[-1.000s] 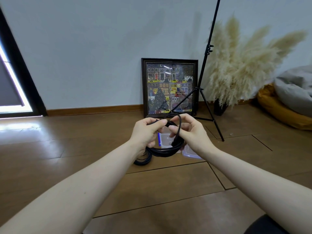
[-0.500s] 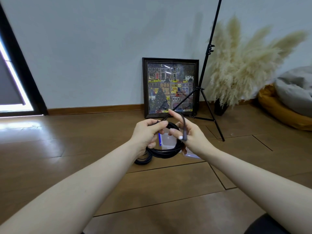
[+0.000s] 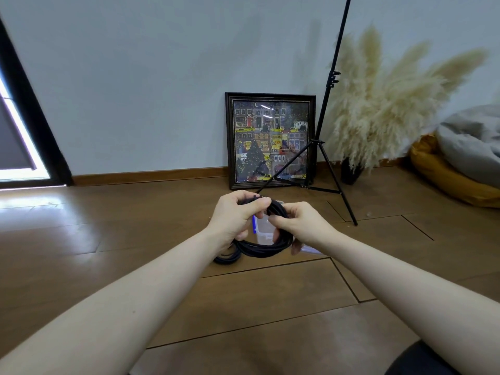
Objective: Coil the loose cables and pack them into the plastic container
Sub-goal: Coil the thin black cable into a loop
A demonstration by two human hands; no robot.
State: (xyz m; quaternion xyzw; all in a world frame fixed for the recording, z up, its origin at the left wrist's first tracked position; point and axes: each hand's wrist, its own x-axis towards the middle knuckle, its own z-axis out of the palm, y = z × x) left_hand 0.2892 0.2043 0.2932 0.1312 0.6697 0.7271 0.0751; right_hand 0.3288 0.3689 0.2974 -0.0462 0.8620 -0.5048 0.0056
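Observation:
A coiled black cable (image 3: 263, 249) hangs in the air between my two hands above the wooden floor. My left hand (image 3: 234, 217) grips the top of the coil, fingers curled round the strands. My right hand (image 3: 295, 226) grips the coil's right side, fingers wrapped round the cable. Behind the coil, the clear plastic container (image 3: 262, 230) with a blue clip stands on the floor, mostly hidden by my hands. Its clear lid (image 3: 311, 249) lies flat to the right. A second black cable coil (image 3: 226, 259) lies on the floor below my left wrist.
A framed picture (image 3: 270, 139) leans on the wall behind the container. A black tripod stand (image 3: 323, 147) spreads its legs on the floor at right. Pampas grass in a dark vase (image 3: 350, 173), a yellow cushion (image 3: 449, 180) and a grey one sit further right.
My right hand has come down from the top of the coil and closed round its right side. The cable end it held up is now tucked in at the top.

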